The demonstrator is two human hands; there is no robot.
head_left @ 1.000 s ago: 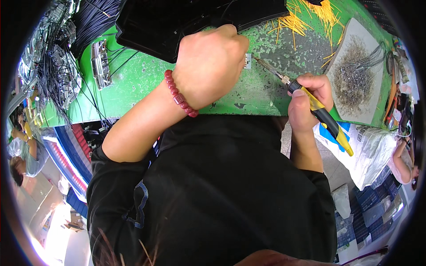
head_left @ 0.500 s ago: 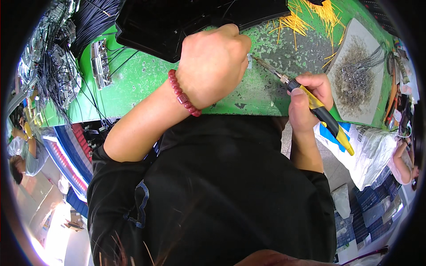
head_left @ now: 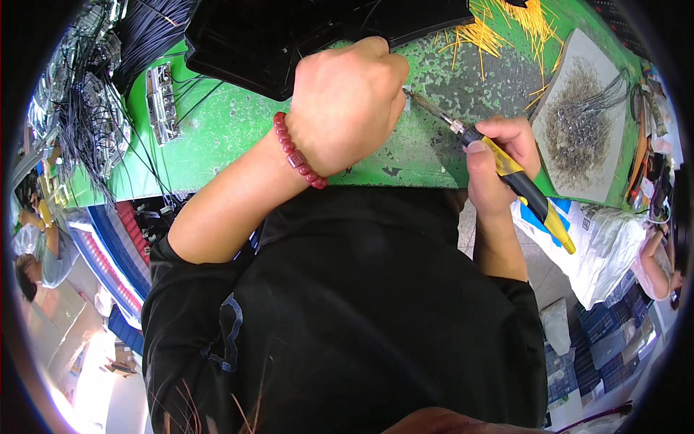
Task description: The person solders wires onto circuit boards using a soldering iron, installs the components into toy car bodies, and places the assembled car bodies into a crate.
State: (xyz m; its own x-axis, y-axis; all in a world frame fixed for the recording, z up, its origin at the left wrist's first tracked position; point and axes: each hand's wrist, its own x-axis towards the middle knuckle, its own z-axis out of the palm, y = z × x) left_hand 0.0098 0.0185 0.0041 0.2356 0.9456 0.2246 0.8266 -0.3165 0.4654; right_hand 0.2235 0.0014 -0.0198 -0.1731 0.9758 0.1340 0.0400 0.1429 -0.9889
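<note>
My right hand (head_left: 506, 155) grips a black-and-yellow soldering iron (head_left: 533, 194), thumb and fingers around its handle. The iron's metal tip points up and left and ends beside the fingers of my left hand (head_left: 350, 105). That hand is closed, its back upward, next to the near edge of a large black tray-like plastic piece (head_left: 249, 47). What its fingers hold is hidden beneath the hand. A small pale piece (head_left: 407, 103) shows by those fingers, near the iron's tip; I cannot tell whether they touch.
On the green worktable (head_left: 434, 163), yellow wires (head_left: 477, 40) lie at the far side. A grey board (head_left: 585, 123) with dark debris and thin wires lies on the right. Metallic parts (head_left: 162, 103) and bundles of black wires (head_left: 155, 36) fill the left. Other people (head_left: 50, 253) sit at the sides.
The soldering iron and my right hand have shifted very slightly left, toward my left hand. The black plastic piece has edged slightly left. Both hands keep their grip.
</note>
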